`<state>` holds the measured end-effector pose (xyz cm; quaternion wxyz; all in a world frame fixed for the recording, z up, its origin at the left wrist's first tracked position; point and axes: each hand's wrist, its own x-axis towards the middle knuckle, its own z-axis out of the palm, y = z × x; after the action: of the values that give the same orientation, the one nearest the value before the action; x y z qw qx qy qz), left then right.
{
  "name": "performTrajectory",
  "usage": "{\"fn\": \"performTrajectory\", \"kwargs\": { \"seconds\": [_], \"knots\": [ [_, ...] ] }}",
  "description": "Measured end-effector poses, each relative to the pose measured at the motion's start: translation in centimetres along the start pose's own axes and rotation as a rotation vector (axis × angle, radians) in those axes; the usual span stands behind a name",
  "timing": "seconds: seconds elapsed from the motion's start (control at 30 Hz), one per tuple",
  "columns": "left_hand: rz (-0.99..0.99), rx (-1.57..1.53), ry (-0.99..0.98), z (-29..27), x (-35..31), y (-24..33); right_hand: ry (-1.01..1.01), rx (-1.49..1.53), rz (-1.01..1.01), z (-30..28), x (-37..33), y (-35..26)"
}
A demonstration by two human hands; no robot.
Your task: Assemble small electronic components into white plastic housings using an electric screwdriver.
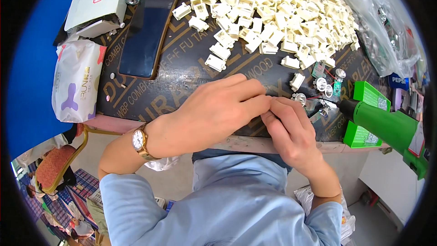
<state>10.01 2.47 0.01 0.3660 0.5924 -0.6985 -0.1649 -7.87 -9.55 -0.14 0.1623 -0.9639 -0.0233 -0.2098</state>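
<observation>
Centrally, your left hand [216, 107] and right hand [295, 134] are meeting low over the work surface, near its front edge. The left fingers are curling inward and lying close together, with their tips pointing toward the right hand; the right fingers are bending in the same close manner to meet them. Your own hands are hiding the gap between fingertips and thumbs, so I cannot tell whether either pinch is closing on a part.

Just beyond the right fingers, small lamp reflectors [321, 84], round and mirror-bright, are lying with thin red and black wires and green circuit boards [337, 88]. One cream plastic housing [297, 81], a hollow rectangular shell, is sitting apart near them. Further off, a heap of matching housings [273, 18] is spreading in a matte, angular jumble.

To the right, a green handheld tool [387, 120] is pointing its black nose toward the reflectors, over bright green plastic trays [363, 92]. A crinkled clear plastic bag [380, 27] is lying above. On the left, a glossy dark smartphone [148, 36] is resting flat on the smooth, dark, letter-printed board [182, 70], beside a soft white packet [78, 82]. Your left wrist is wearing a gold-toned watch [138, 140].
</observation>
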Motion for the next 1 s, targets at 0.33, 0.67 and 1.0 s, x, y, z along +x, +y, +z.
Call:
{"fn": "performTrajectory", "kwargs": {
  "seconds": [0.33,0.67,1.0],
  "knots": [
    [0.036,0.082,0.021,0.8,-0.6,0.4,0.109,-0.01,0.022,-3.3,-3.7,-0.6],
    [-0.015,0.205,0.009,1.5,-0.5,2.3,0.756,0.591,0.291,-5.8,-0.5,5.2],
    [-0.063,0.332,0.057,3.1,-0.1,4.1,0.84,0.719,0.138,-13.0,-6.5,5.8]
  ]
}}
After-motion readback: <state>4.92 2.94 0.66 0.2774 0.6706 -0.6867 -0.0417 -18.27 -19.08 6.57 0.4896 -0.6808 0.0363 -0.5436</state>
